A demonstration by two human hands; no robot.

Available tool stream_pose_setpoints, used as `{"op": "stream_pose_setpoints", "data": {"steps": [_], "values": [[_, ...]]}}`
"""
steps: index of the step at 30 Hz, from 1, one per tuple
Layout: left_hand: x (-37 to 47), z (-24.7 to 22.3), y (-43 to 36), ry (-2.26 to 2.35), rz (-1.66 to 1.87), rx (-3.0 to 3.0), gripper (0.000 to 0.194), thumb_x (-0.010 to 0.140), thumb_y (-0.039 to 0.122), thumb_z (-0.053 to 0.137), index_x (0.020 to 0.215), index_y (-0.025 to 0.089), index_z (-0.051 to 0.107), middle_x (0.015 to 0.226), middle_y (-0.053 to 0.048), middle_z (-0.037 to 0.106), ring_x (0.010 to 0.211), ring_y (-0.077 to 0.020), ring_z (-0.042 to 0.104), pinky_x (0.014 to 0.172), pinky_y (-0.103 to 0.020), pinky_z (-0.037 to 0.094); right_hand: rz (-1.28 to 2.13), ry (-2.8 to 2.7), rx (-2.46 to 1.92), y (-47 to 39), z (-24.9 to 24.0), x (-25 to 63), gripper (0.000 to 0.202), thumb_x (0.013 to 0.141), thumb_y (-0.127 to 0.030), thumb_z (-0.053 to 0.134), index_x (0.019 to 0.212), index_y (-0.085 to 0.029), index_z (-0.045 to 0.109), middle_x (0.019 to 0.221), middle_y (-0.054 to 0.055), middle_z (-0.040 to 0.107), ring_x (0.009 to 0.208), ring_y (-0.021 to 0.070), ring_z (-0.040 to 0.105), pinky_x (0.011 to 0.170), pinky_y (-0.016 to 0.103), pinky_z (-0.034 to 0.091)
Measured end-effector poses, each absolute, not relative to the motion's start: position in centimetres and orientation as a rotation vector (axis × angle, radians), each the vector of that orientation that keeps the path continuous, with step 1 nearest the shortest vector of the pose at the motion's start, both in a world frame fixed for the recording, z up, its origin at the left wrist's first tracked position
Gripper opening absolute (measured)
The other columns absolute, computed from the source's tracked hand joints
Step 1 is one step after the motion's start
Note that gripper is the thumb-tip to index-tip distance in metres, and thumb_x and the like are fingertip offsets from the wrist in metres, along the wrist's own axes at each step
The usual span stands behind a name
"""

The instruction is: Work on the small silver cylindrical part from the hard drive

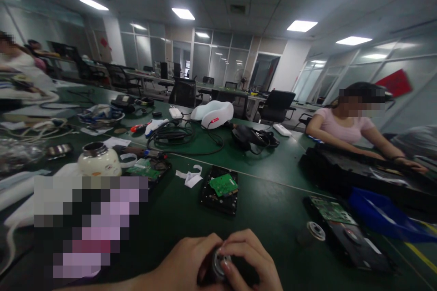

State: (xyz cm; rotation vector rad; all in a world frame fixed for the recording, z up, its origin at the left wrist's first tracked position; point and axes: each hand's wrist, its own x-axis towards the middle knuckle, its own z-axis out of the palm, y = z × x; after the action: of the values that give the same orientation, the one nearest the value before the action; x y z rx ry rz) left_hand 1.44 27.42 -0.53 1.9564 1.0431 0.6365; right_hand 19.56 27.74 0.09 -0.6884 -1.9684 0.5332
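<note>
At the table's near edge, both hands are around a small dark cylinder with a silvery ringed end [218,264]. My left hand [187,261] curls around its side, partly hiding it. My right hand [251,257] has its thumb and fingers bent over the silvery end. Its lower part is hidden by the hands. A similar dark cylinder with a pale metal end [317,231] stands to the right on the green table [269,204]. Beyond my hands lies a black hard drive [218,202] with a green circuit board [223,185] on it.
On the right lie another opened drive [355,241] and a blue tray [385,218]; a co-worker [351,122] works behind a black bag-like thing [341,173]. Left are a cream jar [99,161] and a drive [153,175]. Farther back are cables [174,134] and a neck pillow [215,113].
</note>
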Motion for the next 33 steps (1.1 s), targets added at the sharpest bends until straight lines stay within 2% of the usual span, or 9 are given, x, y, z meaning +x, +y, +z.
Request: {"op": "stream_pose_setpoints", "data": {"steps": [8,13,16,20,25,28,31,33], "values": [[1.3,-0.1,27.4,1.054,0.62,1.984,0.017,0.073,0.022,0.072,0.08,0.017,0.057,0.07,0.005,0.054,0.06,-0.0125,0.048,0.053,-0.021,0.033,0.593,-1.987,-0.733,27.5,0.3,19.7,0.025,0.077,-0.01,0.066,0.096,-0.024,0.07,0.085,0.005,0.065,0.076,0.0167,0.065,0.067,0.023,0.054],[1.4,-0.6,27.5,1.041,0.638,1.97,0.017,0.072,0.017,0.07,0.086,0.017,0.062,0.081,0.001,0.064,0.069,-0.0161,0.057,0.061,-0.023,0.04,0.628,-1.972,-0.684,27.5,-0.1,19.7,0.04,0.073,-0.012,0.072,0.109,-0.027,0.066,0.091,0.004,0.064,0.08,0.0178,0.065,0.069,0.025,0.054],[1.4,-0.9,27.8,1.013,0.667,1.975,0.015,0.072,0.019,0.07,0.085,0.018,0.061,0.082,0.001,0.065,0.071,-0.0168,0.058,0.063,-0.023,0.041,0.613,-2.003,-0.671,27.6,-0.2,19.8,0.041,0.075,-0.014,0.071,0.112,-0.028,0.066,0.091,0.005,0.063,0.081,0.0186,0.065,0.069,0.026,0.054],[1.4,-1.0,28.0,1.017,0.669,2.021,0.017,0.071,0.022,0.071,0.075,0.018,0.056,0.072,0.003,0.059,0.062,-0.0141,0.053,0.055,-0.021,0.037,0.634,-2.035,-0.672,27.8,-0.3,20.2,0.035,0.074,-0.016,0.074,0.105,-0.027,0.066,0.091,0.004,0.064,0.08,0.0185,0.066,0.069,0.025,0.054],[1.3,-0.5,27.6,1.014,0.636,2.029,0.016,0.073,0.021,0.071,0.074,0.019,0.055,0.069,0.004,0.056,0.058,-0.0122,0.05,0.05,-0.019,0.036,0.718,-1.896,-0.748,27.7,-0.4,20.4,0.028,0.069,-0.012,0.077,0.087,-0.025,0.061,0.088,0.001,0.064,0.076,0.0168,0.066,0.067,0.024,0.053],[1.3,-0.4,27.4,1.018,0.632,2.073,0.013,0.075,0.022,0.069,0.08,0.019,0.058,0.073,0.003,0.061,0.06,-0.0131,0.052,0.053,-0.019,0.038,0.735,-1.873,-0.735,27.5,0.0,20.3,0.03,0.072,-0.012,0.073,0.097,-0.026,0.063,0.088,0.003,0.066,0.079,0.0185,0.067,0.07,0.026,0.055],[1.3,-0.7,27.4,1.054,0.634,2.142,0.013,0.076,0.022,0.068,0.087,0.018,0.062,0.077,0.001,0.065,0.061,-0.0146,0.055,0.055,-0.021,0.04,0.757,-1.941,-0.71,27.5,0.3,20.2,0.039,0.076,-0.013,0.069,0.112,-0.027,0.065,0.104,0.009,0.067,0.096,0.0233,0.066,0.081,0.033,0.056],[1.3,-0.9,27.4,1.061,0.623,2.166,0.015,0.076,0.026,0.069,0.087,0.017,0.063,0.076,-0.001,0.066,0.061,-0.0154,0.056,0.056,-0.023,0.041,0.794,-1.944,-0.732,27.5,0.3,20.1,0.038,0.078,-0.013,0.067,0.112,-0.029,0.067,0.114,0.01,0.064,0.1,0.024,0.065,0.083,0.036,0.055]]}}
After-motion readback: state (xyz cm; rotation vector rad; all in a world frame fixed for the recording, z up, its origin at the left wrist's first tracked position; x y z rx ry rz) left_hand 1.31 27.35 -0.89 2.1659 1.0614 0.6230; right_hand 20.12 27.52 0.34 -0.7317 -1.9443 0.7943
